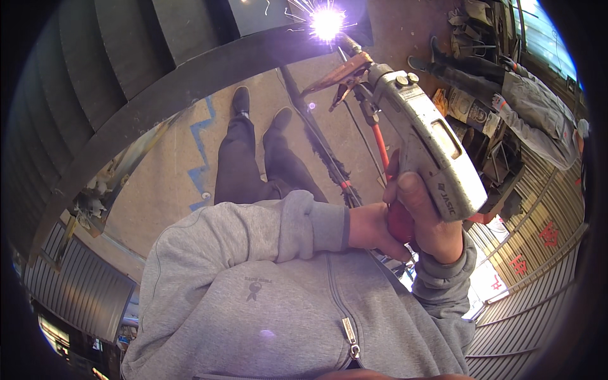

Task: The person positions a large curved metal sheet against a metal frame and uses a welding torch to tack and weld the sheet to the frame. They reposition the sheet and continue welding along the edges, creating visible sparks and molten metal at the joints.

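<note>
My left hand [372, 229] is closed round the red grip [401, 221] of a silver-grey hand-held welding tool [425, 120]. Wrapped about the same grip from the other side is my right hand [437, 233], its thumb pressed up against the casing. Two small knobs and a pale window show on the casing. At its far end, a copper-coloured clamp-like piece [342, 74] and a metal nozzle [350, 44] point away from me. A bright arc [327, 24] throws sparks at the tip, against a dark steel beam [209, 65]; its glare hides the contact spot.
Dark ribbed panels [76, 82] border the beam at upper left. A dark cable [316, 134] and a blue zigzag mark [201, 152] lie on the floor by my feet. Another person [541, 104] is at right, near scrap pieces. Corrugated sheets [535, 253] stand at lower right.
</note>
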The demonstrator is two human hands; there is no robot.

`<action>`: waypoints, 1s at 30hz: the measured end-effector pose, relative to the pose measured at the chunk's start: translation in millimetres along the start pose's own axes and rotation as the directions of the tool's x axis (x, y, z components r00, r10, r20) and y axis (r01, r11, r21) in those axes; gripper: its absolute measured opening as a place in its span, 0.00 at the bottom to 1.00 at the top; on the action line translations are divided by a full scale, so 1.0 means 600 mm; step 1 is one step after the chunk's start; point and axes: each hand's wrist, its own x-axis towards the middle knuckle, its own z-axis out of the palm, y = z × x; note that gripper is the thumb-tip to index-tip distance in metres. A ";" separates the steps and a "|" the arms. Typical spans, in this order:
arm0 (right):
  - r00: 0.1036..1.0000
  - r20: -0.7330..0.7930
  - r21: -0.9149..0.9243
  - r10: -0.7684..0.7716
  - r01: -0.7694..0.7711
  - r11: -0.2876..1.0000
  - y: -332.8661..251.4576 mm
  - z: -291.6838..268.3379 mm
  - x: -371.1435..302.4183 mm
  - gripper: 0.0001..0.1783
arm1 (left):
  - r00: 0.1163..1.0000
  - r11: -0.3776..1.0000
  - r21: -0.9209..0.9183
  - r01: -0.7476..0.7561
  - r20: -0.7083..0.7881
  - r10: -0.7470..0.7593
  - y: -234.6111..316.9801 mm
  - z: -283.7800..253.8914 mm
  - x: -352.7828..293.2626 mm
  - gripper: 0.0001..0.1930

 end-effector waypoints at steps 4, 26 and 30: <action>0.999 0.024 0.039 0.041 -0.042 0.998 -0.004 -0.002 -0.003 0.28 | 1.000 0.999 -0.030 -0.019 0.018 0.019 -0.005 0.000 0.002 0.21; 0.996 0.012 0.043 0.087 -0.088 0.995 0.004 -0.003 -0.013 0.30 | 0.998 0.998 -0.045 -0.047 0.033 0.048 -0.036 0.000 0.012 0.19; 0.998 0.011 0.051 0.058 -0.059 0.997 0.007 -0.001 -0.014 0.31 | 0.999 0.998 -0.055 -0.034 0.023 0.036 -0.040 0.001 0.012 0.19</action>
